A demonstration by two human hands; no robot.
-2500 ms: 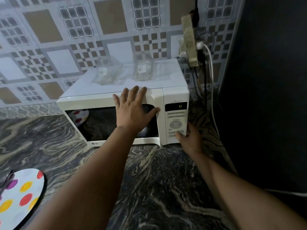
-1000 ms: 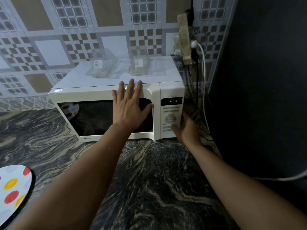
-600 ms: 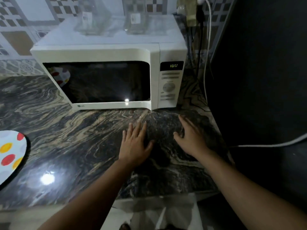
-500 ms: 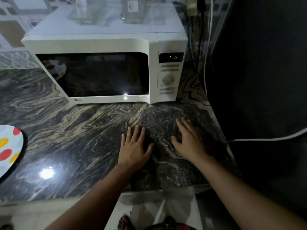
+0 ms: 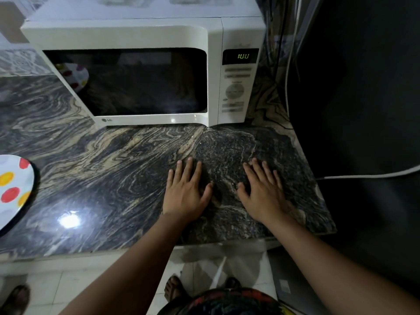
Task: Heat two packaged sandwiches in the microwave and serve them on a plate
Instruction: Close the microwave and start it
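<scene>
A white microwave [image 5: 213, 39] stands at the back of the marbled counter with its door shut and its window dark; green digits glow on its display [image 5: 243, 56]. Whatever is inside is hidden. At the left edge lies a white plate [image 5: 12, 189] with red and yellow dots. My left hand [image 5: 185, 192] rests flat on the counter in front of the microwave, fingers spread and holding nothing. My right hand [image 5: 263, 192] lies flat beside it, a little to the right, also holding nothing.
The dark marbled counter [image 5: 109, 178] ends near my wrists, with pale floor tiles and feet below. A dark wall [image 5: 363, 87] bounds the right side. A white cable [image 5: 368, 175] runs across it, and cords hang behind the microwave's right corner.
Both hands left the microwave, the left from its door and the right from its control panel, and came down flat on the counter. My view tilted downward.
</scene>
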